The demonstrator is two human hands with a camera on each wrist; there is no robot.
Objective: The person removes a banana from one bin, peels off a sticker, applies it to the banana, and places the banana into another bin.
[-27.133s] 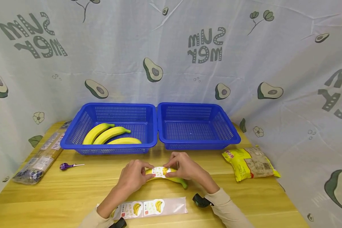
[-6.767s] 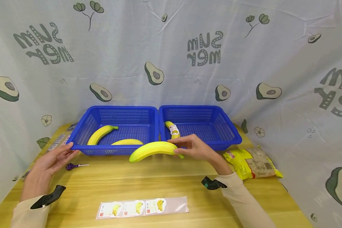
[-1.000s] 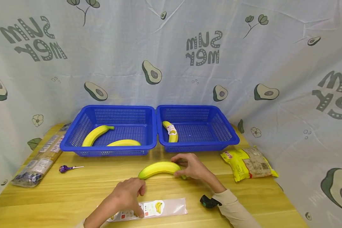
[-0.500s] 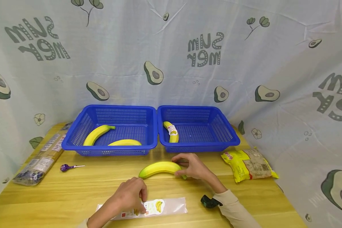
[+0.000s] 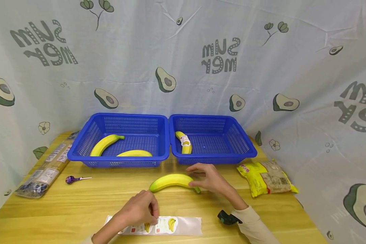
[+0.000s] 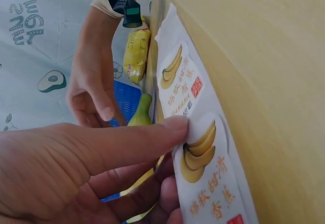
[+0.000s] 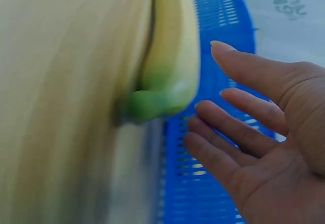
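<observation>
From the head view we see a wooden tabletop [image 5: 79, 203] with two blue baskets at the back. Our left hand [image 5: 138, 210] rests on a sticker strip [image 5: 183, 226] near the front edge, and its fingertips pinch the edge of a banana sticker [image 6: 203, 153]. Only the left wrist view shows this grip closely: the thumb lies over the sticker's rim, the other fingers curl beneath it, and the backing sheet lies flat on the wood. That view also shows red and orange Chinese characters printed on the stickers beside drawn bananas; we cannot read them.

Our right hand [image 5: 208, 178] sits at the green stem end of a loose banana [image 5: 170, 181] lying on the tabletop between the strip and the baskets. The head view suggests contact, but the right wrist view shows the fingers [image 7: 244, 107] spread and relaxed, just beside the banana's tip and apart from it.

The left basket [image 5: 79, 154] holds two plain bananas. The right basket [image 5: 250, 150] holds one labelled banana [image 5: 184, 142]. A yellow snack packet [image 5: 266, 178] lies to the right, a purple lollipop [image 5: 70, 179] and a long clear packet [image 5: 45, 171] to the left. The avocado-print backdrop [image 5: 262, 67] reads, mirrored, "SUMMER".
</observation>
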